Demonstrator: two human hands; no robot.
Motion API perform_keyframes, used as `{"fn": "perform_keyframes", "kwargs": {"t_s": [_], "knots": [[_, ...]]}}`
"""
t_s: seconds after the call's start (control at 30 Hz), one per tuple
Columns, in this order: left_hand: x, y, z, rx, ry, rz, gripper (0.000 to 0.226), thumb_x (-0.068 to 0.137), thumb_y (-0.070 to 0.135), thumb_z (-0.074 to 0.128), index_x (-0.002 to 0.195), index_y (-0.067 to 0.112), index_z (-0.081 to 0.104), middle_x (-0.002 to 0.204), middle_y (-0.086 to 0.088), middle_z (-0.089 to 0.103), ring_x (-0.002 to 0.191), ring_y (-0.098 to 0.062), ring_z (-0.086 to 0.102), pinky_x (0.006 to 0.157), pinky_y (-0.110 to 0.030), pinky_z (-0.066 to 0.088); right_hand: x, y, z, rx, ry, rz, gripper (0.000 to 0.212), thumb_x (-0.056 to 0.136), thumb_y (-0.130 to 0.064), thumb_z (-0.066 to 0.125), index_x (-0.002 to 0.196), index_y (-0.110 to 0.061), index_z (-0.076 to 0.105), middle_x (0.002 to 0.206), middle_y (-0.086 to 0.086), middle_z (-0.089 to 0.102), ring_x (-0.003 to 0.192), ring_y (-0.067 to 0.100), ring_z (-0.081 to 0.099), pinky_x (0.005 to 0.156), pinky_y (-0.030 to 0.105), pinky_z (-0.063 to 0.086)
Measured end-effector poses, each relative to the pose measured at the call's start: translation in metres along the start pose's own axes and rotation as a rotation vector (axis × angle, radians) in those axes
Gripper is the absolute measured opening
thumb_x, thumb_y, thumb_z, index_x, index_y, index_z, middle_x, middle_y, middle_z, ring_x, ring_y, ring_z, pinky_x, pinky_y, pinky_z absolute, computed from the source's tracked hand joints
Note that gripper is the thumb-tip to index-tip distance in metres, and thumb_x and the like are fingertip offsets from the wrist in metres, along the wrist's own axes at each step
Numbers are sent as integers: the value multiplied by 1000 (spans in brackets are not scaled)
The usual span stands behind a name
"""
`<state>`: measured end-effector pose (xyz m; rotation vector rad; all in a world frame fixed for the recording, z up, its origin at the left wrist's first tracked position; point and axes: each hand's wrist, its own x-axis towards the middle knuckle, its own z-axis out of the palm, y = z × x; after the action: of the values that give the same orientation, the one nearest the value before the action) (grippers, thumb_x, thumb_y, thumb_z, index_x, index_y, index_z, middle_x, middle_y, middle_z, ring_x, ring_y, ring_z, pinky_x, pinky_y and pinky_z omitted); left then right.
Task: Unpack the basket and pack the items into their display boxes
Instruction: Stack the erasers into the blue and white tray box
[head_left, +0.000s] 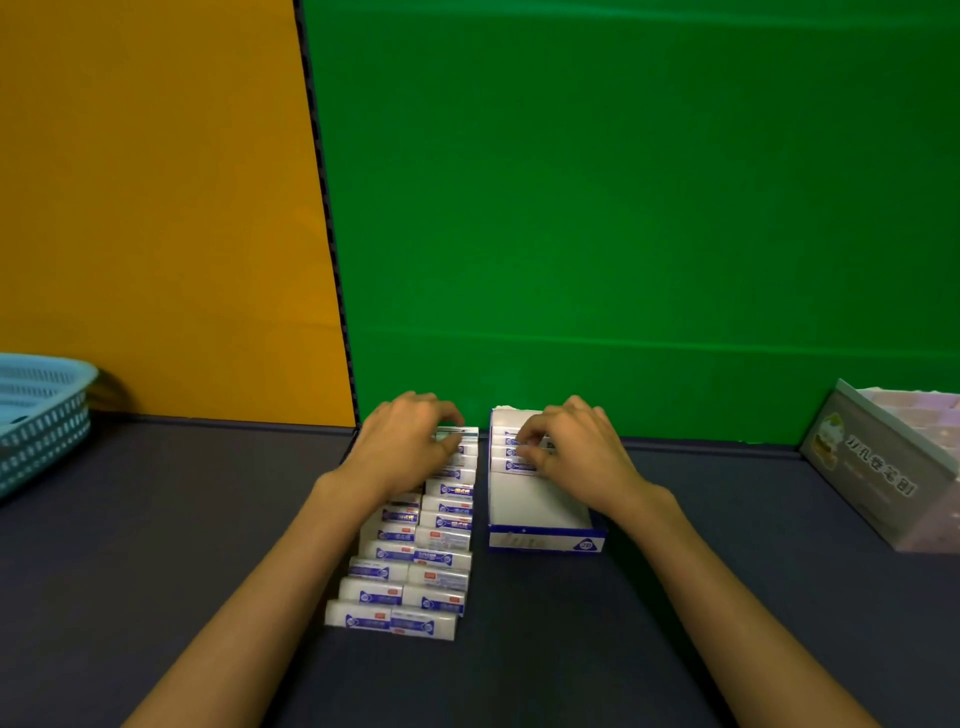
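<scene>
On a dark grey tabletop (156, 571) set against a two-tone backdrop — orange panel (156, 182) at left, green screen (623, 182) at right — a person sorts small white-and-blue packets (410, 561). These lie in two overlapping rows running away from the viewer. At the far end of the rows the left hand (402, 447) has its fingers curled onto the topmost packet. Just beside the rows stands a white-and-blue display box (545, 538), open-topped, with a few packets stacked at its far end; there the right hand (574, 449) pinches one packet. A light blue plastic basket (41, 421) sits at the table's left edge — and a pale lilac box (883, 467) of other goods at the right.
</scene>
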<state>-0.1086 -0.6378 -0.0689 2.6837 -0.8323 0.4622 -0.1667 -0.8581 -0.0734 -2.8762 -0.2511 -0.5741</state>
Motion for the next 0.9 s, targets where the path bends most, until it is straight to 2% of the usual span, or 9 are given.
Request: {"fn": "perform_keyframes", "kwargs": {"t_s": [0.27,0.4,0.67,0.73,0.9], "knots": [[-36,-50,-7,-26,-69,-71,26,95,42,60,118,33,65,110,4,64,106,-17,56,83,-35,48,11,-43,15,76,-39,-96,17,95,-37,61,106,-31,73,101,-12,69,102,16,48,86,36,38],[-42,-59,-3,-29,-78,-66,28,94,41,62,120,31,66,113,5,66,107,-17,57,85,-35,50,15,-56,23,23,-56,-116,18,96,-35,59,106,-30,73,99,-10,70,102,18,49,87,36,36],[-35,-63,0,3,-70,-2,17,95,39,62,106,30,71,105,6,67,98,-15,59,78,-33,50,22,-65,35,-86,-64,-106,16,94,-30,58,91,-29,74,91,-11,69,98,18,48,83,35,35],[-31,-64,1,1,-65,2,16,96,39,60,105,30,70,105,6,66,99,-16,58,77,-35,50,24,-64,38,-105,-40,-90,18,95,-29,56,94,-30,74,92,-10,69,97,18,48,82,35,35],[-11,-65,11,31,-49,-38,26,100,36,52,119,23,64,111,-1,64,105,-23,58,82,-36,48,40,-59,43,-162,-21,-17,24,100,-26,50,107,-25,72,103,-6,71,102,20,48,85,38,37]]}}
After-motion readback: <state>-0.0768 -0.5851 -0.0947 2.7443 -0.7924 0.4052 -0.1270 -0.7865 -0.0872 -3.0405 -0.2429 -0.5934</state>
